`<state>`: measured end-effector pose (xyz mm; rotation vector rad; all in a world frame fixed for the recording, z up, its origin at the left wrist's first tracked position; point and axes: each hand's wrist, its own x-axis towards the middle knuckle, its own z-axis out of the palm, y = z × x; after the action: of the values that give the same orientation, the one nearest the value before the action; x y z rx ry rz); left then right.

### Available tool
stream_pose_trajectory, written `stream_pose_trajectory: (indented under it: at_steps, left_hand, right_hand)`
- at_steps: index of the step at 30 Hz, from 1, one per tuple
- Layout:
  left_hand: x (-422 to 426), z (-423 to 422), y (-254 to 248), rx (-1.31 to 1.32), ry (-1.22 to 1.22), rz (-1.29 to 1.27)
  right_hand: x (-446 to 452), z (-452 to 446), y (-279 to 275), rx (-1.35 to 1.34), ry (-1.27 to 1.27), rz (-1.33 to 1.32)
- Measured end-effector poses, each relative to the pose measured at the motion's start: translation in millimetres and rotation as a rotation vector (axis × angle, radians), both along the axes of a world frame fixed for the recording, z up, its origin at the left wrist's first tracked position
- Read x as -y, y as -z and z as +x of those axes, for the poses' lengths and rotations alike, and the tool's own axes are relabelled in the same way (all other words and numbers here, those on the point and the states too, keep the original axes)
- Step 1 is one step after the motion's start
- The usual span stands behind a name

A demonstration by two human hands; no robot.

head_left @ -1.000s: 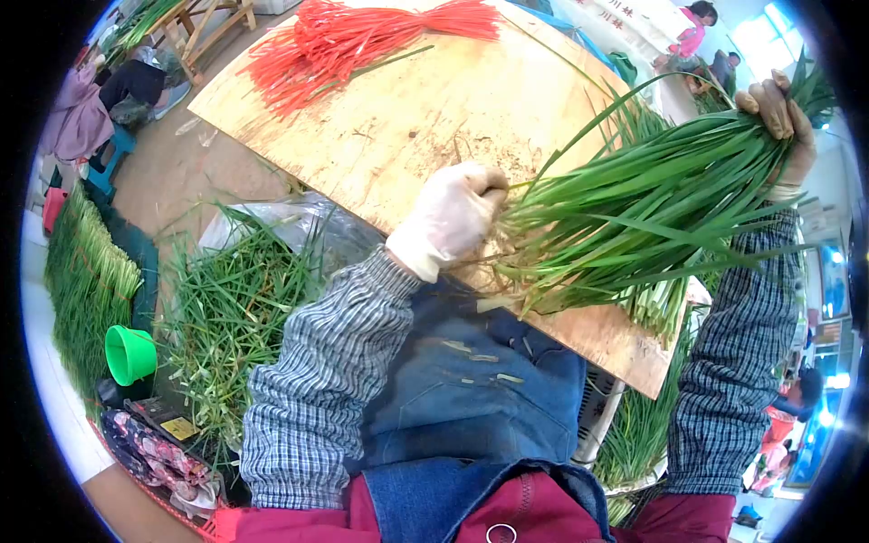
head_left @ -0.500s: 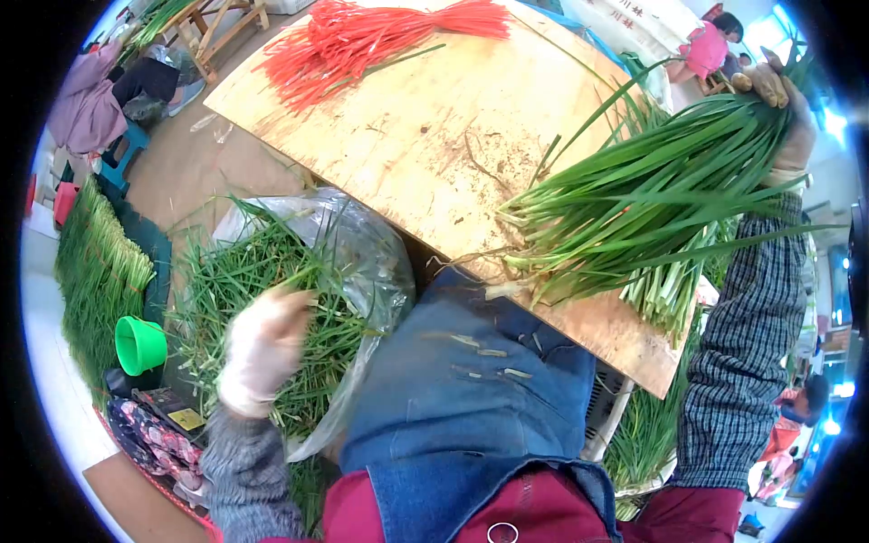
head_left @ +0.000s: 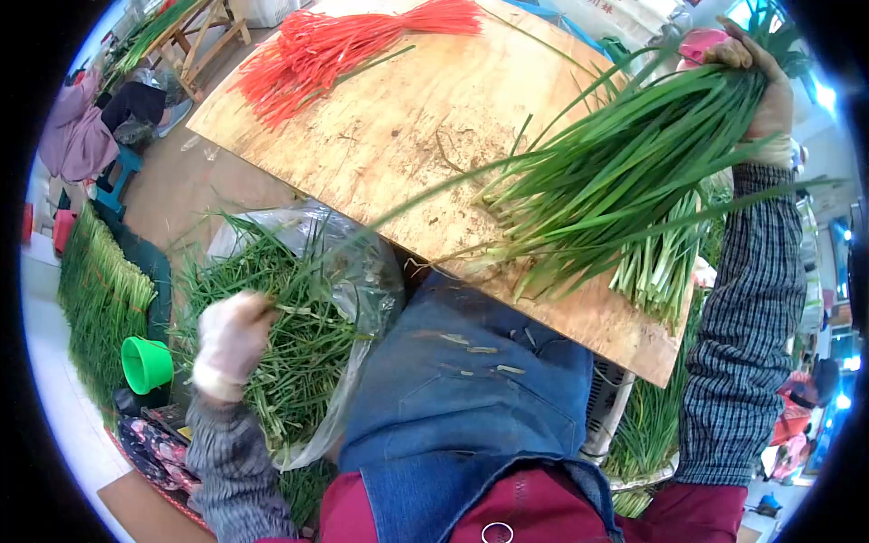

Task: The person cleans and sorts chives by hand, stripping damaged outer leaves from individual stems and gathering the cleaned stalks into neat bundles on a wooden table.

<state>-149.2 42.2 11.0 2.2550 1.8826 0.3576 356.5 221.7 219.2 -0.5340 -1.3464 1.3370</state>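
My right hand [head_left: 759, 81] was clenched around the leafy end of a green bunch [head_left: 634, 163], held up past the board's right side, while its pale, rooty ends fanned over the board [head_left: 389, 154] toward its near edge. My left hand [head_left: 233, 342], in a thin whitish glove, hung off the board's left side, fingers curled; blur kept me from telling whether it grasped anything. One long leaf [head_left: 416, 204] slanted across the board's near edge toward that hand.

Just below it, loose, tangled scraps [head_left: 303, 362] filled a crinkled clear plastic bag [head_left: 380, 281] beside the board's near left edge. My blue denim apron [head_left: 471, 398] sat against the near edge. Soil-specked, grainy plywood stretched between the bunch and the shiny red strips [head_left: 326, 50] at the board's far edge. A lane of brown floor [head_left: 172, 181] ran left of the board, with a smooth green bucket [head_left: 148, 364] farther out. Beyond the far right edge, white packaging [head_left: 625, 14] bore red characters, too cut off to read fully.
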Motion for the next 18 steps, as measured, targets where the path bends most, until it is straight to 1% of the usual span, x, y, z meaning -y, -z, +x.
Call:
stream_pose_trajectory:
  at_steps: [1,3,4,5,6,7,8,9,11,12,13,15,16,18]
  left_hand:
    - [19,-40,12,-0.270,-0.121,-0.104]
    - [52,-85,42,-0.608,-0.319,-0.316]
    - [52,-61,28,-0.512,-0.244,-0.264]
    - [48,-34,25,-0.188,-0.102,-0.025]
    - [34,7,8,0.010,-0.002,0.033]
    - [21,42,5,0.229,0.078,0.142]
    - [9,78,-12,0.318,0.134,0.095]
    - [-4,107,-19,0.380,0.194,0.089]
    - [-27,158,-23,0.423,0.226,0.228]
    - [-37,178,-26,0.437,0.237,0.215]
    - [-47,192,-28,0.450,0.245,0.202]
    - [-60,209,-14,0.507,0.285,0.244]
    - [-65,210,-9,0.645,0.301,0.244]
    - [-74,209,1,0.920,0.327,0.230]
  right_hand:
    - [-3,2,1,0.016,0.042,-0.003]
    - [-4,3,0,0.054,0.124,-0.009]
    - [-3,2,1,0.049,0.113,-0.007]
    - [-1,0,2,0.048,0.097,-0.007]
    - [0,-2,1,0.051,0.080,-0.003]
    - [-1,-2,1,0.053,0.066,0.002]
    - [-6,4,2,0.082,0.068,0.050]
    - [-4,1,0,0.105,0.163,0.014]
    - [7,-18,-3,0.150,0.359,-0.059]
    - [14,-31,-4,0.144,0.466,-0.067]
    - [14,-28,-5,0.123,0.404,-0.070]
    - [11,-23,-4,0.079,0.273,-0.079]
    - [12,-22,-2,0.047,0.188,-0.080]
    - [9,-20,-3,0.143,0.321,-0.065]
